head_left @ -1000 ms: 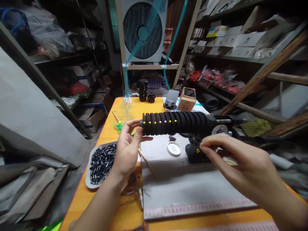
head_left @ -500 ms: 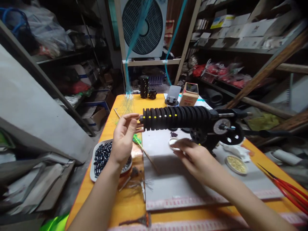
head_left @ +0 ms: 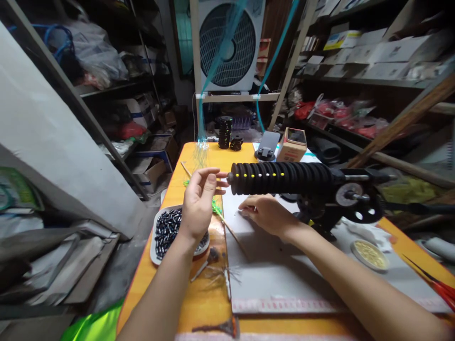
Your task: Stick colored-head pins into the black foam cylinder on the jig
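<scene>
A black ribbed roller [head_left: 280,178] lies level on a dark stand, with a row of small yellow and white dots along its side. My left hand [head_left: 201,201] is at the roller's left end, palm inward and fingers loosely spread. Its fingertips reach the small end knob [head_left: 230,178]; whether they press on it I cannot tell. Below the roller, my right hand [head_left: 268,213] is low over the grey board [head_left: 270,289], thumb and fingers pinched together. What is between them, if anything, is too small to make out.
A white tray of dark shiny tube beads [head_left: 167,232] stands left. A stick with green fringe [head_left: 231,229] lies on the board's edge. To the right are a dish of pale yellow grains [head_left: 369,255] and red-handled scissors [head_left: 441,289]. Behind stand a cardboard box [head_left: 291,146] and phone stand [head_left: 267,146].
My right hand has moved left from the small white dish, which no longer shows. My left hand stays by the roller's end. The view has shifted, so everything appears further right.
</scene>
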Tool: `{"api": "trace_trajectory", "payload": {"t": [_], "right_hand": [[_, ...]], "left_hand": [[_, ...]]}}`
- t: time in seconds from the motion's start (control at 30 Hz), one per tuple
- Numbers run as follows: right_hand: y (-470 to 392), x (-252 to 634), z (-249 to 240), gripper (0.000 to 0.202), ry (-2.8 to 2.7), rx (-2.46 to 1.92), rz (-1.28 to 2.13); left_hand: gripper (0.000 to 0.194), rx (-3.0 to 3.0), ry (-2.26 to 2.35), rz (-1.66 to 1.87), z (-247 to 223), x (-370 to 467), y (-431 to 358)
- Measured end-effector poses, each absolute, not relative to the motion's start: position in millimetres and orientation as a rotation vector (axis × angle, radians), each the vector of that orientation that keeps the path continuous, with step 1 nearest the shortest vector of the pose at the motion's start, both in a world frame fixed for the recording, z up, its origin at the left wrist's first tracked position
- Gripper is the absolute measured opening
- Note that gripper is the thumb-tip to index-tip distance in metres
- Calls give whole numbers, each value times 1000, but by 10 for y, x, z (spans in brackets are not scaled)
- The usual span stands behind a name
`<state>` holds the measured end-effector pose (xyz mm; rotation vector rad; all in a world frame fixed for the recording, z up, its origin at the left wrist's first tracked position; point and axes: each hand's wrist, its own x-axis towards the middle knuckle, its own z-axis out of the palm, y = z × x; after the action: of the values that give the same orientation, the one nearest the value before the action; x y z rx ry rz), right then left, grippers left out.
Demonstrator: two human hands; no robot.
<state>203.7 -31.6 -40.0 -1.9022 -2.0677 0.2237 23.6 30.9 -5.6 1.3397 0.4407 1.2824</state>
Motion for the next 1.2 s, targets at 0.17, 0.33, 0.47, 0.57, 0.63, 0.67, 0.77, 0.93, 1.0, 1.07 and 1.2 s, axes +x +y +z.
{"api": "trace_trajectory", "payload": {"t": [0.17, 0.33, 0.47, 0.57, 0.63, 0.67, 0.77, 0.93, 1.0, 1.07, 1.2], "right_hand": [[-254, 1992, -518, 17, -2143, -1745, 201], [-244, 1945, -577, 15, -2147, -1698, 129], [-247, 1920, -557, 14, -2161, -1677, 69], [-242, 1888, -538, 14, -2179, -1660, 6], [-293, 1848, -511, 15, -2189, -1636, -45], [-348, 1823, -485, 15, -2189, -1619, -74], [-634, 1761, -314, 11, -2172, -1525, -157], [-1096, 1864, 252, 16, -2028, -1289, -295], [-1111, 1986, 452, 21, -1850, -1268, -435], [-1040, 2109, 570, 19, -1721, -1269, -535], [-866, 2216, 601, 14, -1684, -1286, -560]], "left_hand": [[18, 1343, 432, 1280, -43, 235, 300], [18, 1344, 439, 1273, -53, 240, 308], [19, 1351, 442, 1271, -49, 239, 293], [18, 1361, 458, 1261, -44, 238, 283], [18, 1370, 470, 1255, -41, 238, 279], [18, 1375, 476, 1253, -39, 237, 276], [18, 1394, 493, 1254, -34, 242, 261], [19, 1423, 521, 1248, -44, 266, 214], [21, 1433, 533, 1231, -57, 276, 206], [23, 1436, 540, 1214, -69, 284, 206], [25, 1415, 514, 1219, -74, 301, 204]]}}
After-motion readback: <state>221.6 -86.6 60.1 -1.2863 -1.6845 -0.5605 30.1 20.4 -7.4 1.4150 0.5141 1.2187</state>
